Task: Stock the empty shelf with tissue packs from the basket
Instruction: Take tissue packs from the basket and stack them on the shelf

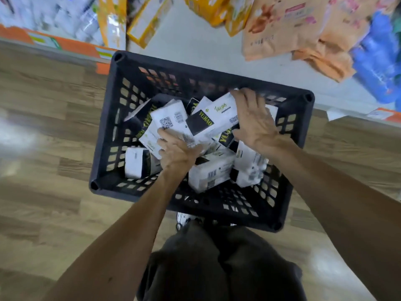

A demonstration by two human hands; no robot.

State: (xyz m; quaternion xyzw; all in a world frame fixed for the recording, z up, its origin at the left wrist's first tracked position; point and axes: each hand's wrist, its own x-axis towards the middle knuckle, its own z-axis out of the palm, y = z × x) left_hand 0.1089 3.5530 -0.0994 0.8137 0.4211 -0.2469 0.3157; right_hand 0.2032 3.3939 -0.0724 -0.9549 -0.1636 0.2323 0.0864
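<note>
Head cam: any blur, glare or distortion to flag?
Head view: shelf goods along the top are motion-blurred; glare patches on the wood floor; wide-angle bends the basket; both hands and pack print stay fairly sharp.

Two bare forearms reach forward and down from the bottom of the view, converging slightly. The left hand (178,152) is knuckles-up, its fingers (165,135) curled downward in a closing grasp. The right hand (252,118) sits further forward and higher, palm down, with its fingers (240,94) spread and extended and the thumb angled inward. Both wrists are straight. Below the arms, the person's legs in dark trousers are visible.
</note>
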